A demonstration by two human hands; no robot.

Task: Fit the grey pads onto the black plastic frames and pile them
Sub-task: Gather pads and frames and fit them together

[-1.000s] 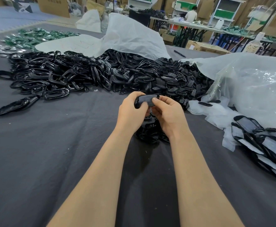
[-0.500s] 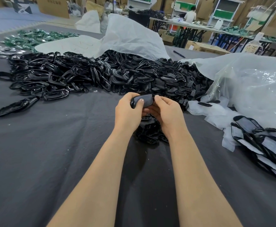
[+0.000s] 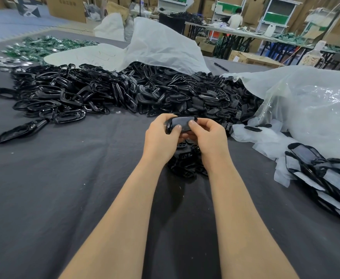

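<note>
Hands meet in the middle of the soft grey table [image 3: 64, 188]. The left hand [image 3: 161, 138] and the right hand [image 3: 208, 137] both pinch one shiny black frame [image 3: 167, 126], with a smooth grey pad [image 3: 182, 121] lying flat inside its rounded ring. Under the wrists sits a small dark clump of parts [image 3: 185, 165]. At 11 o'clock a big heap of glossy loop-shaped frames [image 3: 80, 93] spreads out. At 3 o'clock a pile of padded frames [image 3: 326, 178] lies beside a crinkly clear bag [image 3: 310, 105].
</note>
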